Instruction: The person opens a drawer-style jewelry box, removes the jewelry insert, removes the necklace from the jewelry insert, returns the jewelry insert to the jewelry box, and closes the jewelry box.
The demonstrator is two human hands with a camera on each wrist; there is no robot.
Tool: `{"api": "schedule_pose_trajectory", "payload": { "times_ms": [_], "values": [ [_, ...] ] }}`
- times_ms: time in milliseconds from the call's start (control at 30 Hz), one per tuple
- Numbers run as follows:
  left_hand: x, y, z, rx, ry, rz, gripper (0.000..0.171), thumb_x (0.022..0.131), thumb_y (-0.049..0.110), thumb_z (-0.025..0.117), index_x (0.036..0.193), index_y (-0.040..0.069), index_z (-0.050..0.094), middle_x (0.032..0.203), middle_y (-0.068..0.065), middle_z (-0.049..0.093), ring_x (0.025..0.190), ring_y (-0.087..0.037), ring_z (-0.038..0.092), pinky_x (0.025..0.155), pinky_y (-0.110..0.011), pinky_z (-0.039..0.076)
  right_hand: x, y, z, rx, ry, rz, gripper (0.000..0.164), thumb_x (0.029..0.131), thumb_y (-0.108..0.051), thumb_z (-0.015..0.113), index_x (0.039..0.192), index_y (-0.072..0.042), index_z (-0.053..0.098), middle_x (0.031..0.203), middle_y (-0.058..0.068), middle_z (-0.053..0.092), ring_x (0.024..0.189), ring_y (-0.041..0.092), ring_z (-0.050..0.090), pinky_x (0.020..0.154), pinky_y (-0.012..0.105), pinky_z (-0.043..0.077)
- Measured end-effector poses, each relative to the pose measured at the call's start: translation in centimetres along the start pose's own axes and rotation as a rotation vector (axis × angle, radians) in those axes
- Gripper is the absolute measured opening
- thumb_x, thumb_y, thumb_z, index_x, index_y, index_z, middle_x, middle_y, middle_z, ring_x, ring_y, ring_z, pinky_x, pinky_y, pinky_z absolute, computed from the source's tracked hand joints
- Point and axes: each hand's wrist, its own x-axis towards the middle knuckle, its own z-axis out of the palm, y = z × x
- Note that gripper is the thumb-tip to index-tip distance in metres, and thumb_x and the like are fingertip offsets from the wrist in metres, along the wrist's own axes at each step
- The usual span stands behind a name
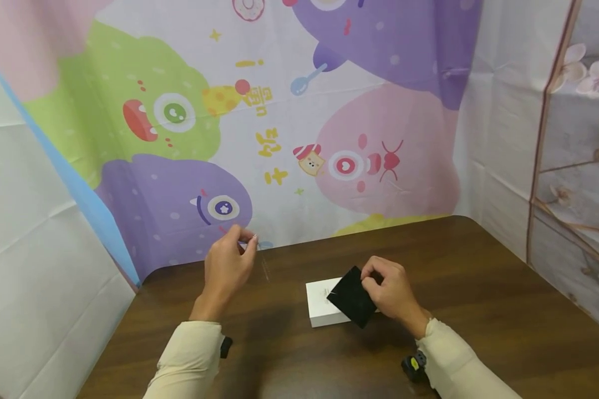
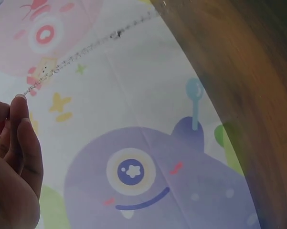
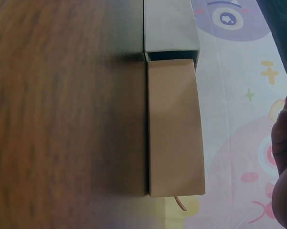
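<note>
On brown table point(image 1: 289, 360): white box point(image 1: 321, 303), printed on top, w/ tan drawer point(image 3: 176, 129) part-way out & short ribbon tab point(image 3: 180, 203) at outer end. Behind white box, cartoon-monster curtain point(image 1: 289, 213); far R of it, grey panel point(image 1: 589, 188) w/ blossoms; far L of it, pale panel point(image 1: 30, 221). On near side of white box, cream cuffs point(image 1: 189, 354) on both arms, dark wrist units point(image 1: 413, 368) alongside. In the way: black sheet point(image 1: 353, 302), roughly square, corner-down, overlapping R part of white box in head view. Held at upper R edge by R hand point(image 1: 389, 288), at R end of white box, thumb & fingertips pinching; bulk of black sheet below & L of that grip. L of white box, raised above table, L hand point(image 1: 228, 266), thumb & index tip pinching one end of thin, glinting chain point(image 2: 117, 34); rest hanging from grip, btwn L hand & white box. Hard to make out: chain in head view, just a faint streak; contact of lower end w/ table, can't tell. Print on white box too small to read. Drawer hidden in head view behind black sheet & R hand. In R wrist view, R hand cut off by frame edge, fingertips out of sight.
</note>
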Motion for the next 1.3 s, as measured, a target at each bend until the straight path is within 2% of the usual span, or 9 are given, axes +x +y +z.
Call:
{"api": "schedule_pose_trajectory", "payload": {
  "times_ms": [100, 300, 667, 1000, 1300],
  "values": [
    [-0.1, -0.4, -0.1, 0.0, -0.008, 0.003, 0.01, 0.092, 0.017, 0.073, 0.09, 0.012, 0.065, 0.075, -0.001, 0.068, 0.057, -0.015, 0.056, 0.054, -0.04, 0.042, 0.0, 0.1, 0.1, 0.008, 0.001, -0.008, 0.028, 0.075, 0.008, 0.061, 0.072, -0.021, 0.06, 0.071, -0.01, 0.058, 0.063, 0.01, 0.051, 0.06, 0.023, 0.042],
    [-0.5, -1.1, -0.5, -0.013, -0.062, -0.046, 0.01, 0.092, 0.019, 0.073, 0.091, 0.015, 0.065, 0.077, 0.002, 0.068, 0.058, -0.013, 0.058, 0.057, -0.04, 0.043, 0.1, -0.1, 0.0, 0.012, 0.001, -0.01, 0.028, 0.074, 0.008, 0.062, 0.072, -0.02, 0.061, 0.071, -0.01, 0.059, 0.063, 0.01, 0.052, 0.059, 0.024, 0.042],
    [-1.4, -1.8, -0.7, -0.05, -0.13, -0.08, 0.008, 0.094, 0.021, 0.072, 0.093, 0.017, 0.065, 0.061, 0.009, 0.063, 0.055, -0.007, 0.059, 0.058, -0.04, 0.043, 0.0, -0.2, 0.3, 0.001, 0.021, -0.013, 0.028, 0.068, 0.015, 0.061, 0.069, -0.013, 0.059, 0.067, -0.002, 0.057, 0.06, 0.011, 0.049, 0.055, 0.025, 0.04],
    [-2.0, -2.0, -0.7, -0.064, -0.177, -0.104, 0.008, 0.094, 0.022, 0.071, 0.093, 0.019, 0.064, 0.071, 0.01, 0.066, 0.056, -0.003, 0.061, 0.062, -0.042, 0.047, 0.1, -0.3, 0.1, 0.013, -0.003, 0.008, 0.03, 0.072, 0.009, 0.063, 0.071, -0.02, 0.06, 0.07, -0.009, 0.058, 0.062, 0.01, 0.051, 0.057, 0.023, 0.042],
    [-2.5, -2.3, -0.5, -0.067, -0.186, -0.097, 0.009, 0.094, 0.022, 0.072, 0.091, 0.02, 0.064, 0.071, 0.011, 0.063, 0.057, -0.004, 0.059, 0.062, -0.039, 0.046, 0.0, -0.2, 0.1, 0.018, -0.005, 0.005, 0.03, 0.072, 0.009, 0.062, 0.071, -0.02, 0.06, 0.07, -0.009, 0.058, 0.061, 0.01, 0.051, 0.057, 0.023, 0.041]
  ]
}}
